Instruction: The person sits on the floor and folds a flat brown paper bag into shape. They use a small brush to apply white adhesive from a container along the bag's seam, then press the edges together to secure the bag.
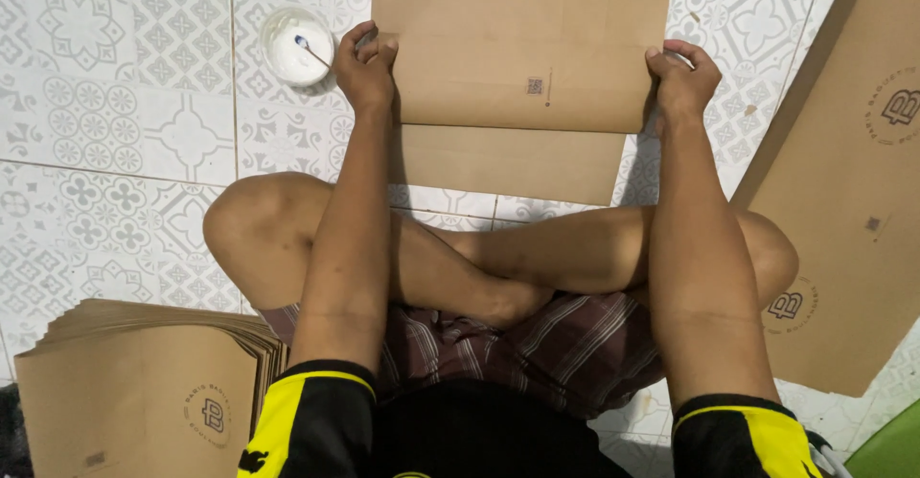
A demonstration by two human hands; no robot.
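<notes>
Tiled floor (115, 133) bears brown paper sheet (522, 47), both hands' grip at its lower corners.

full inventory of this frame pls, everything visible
folded paper sheet: 1, brown, top centre on the floor, gripped at both side edges
paper stack: 1, brown, bottom left
flat paper sheets: brown, right edge, count unclear
bowl: 1, white with white contents and a small stick, top left
tiled floor: white-grey patterned
green thing: 1, bottom right corner, unclear
left hand: on sheet's left edge
right hand: on sheet's right edge
crossed legs: bare, centre
</notes>
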